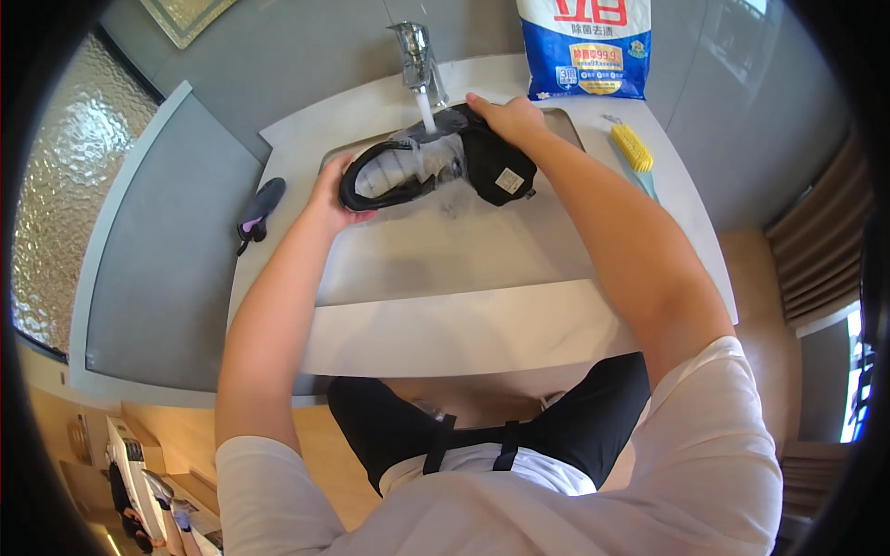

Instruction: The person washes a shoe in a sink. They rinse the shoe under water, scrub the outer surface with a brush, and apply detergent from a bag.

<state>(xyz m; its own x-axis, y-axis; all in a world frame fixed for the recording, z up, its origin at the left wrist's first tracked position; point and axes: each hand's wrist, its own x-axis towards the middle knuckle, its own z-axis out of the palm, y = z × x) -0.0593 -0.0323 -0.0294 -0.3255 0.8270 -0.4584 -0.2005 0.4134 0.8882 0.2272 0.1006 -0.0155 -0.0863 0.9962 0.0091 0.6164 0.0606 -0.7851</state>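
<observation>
A black shoe (436,167) with a pale insole is held over the grey sink basin (445,259), under a stream of water running from the chrome tap (417,51). My left hand (332,195) grips the shoe's left end. My right hand (505,116) holds its right end from above, by the opening and tongue.
A blue and white bag of washing powder (584,46) stands behind the sink at the back right. A yellow scrubbing brush (635,148) lies on the right rim. A dark insole (260,208) rests on the left rim. A patterned glass panel (74,176) is far left.
</observation>
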